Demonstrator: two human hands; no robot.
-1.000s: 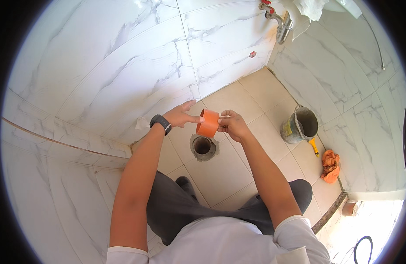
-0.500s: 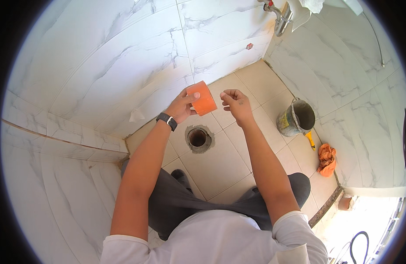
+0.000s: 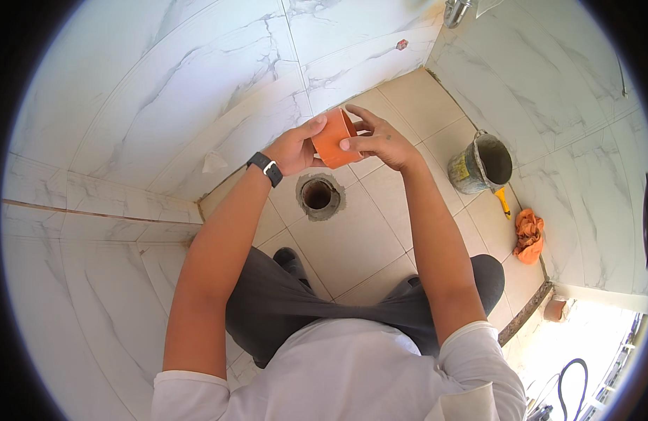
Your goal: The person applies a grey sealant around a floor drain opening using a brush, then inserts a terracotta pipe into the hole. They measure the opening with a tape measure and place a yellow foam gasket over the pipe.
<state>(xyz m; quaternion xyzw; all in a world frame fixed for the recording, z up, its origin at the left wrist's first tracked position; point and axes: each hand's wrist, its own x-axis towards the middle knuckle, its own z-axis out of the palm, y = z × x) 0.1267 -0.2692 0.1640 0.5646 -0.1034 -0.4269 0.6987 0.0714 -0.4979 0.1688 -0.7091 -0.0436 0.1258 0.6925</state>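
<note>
An orange pipe piece [image 3: 330, 142], short and wide with an open end turned up to the right, is held in the air between my two hands. My left hand [image 3: 296, 148], with a black watch on its wrist, is closed round its left end. From the other side my right hand [image 3: 381, 140] grips the open end, thumb on the outer wall and fingers at the rim. Nearer to me, the round drain hole [image 3: 316, 194] sits in the tiled floor with rough grey mortar round it.
To the right stands a grey mortar-stained bucket [image 3: 471, 168]. A yellow-handled tool [image 3: 504, 202] lies beside it, and a crumpled orange cloth [image 3: 529, 236] is nearer me. Marbled tile walls [image 3: 219, 91] close in the left and far sides. A doorway sill [image 3: 524, 312] is at the lower right.
My right hand has moved left from a pinch in the air and taken hold of the orange pipe piece. The pipe piece has shifted slightly right and away from me.
</note>
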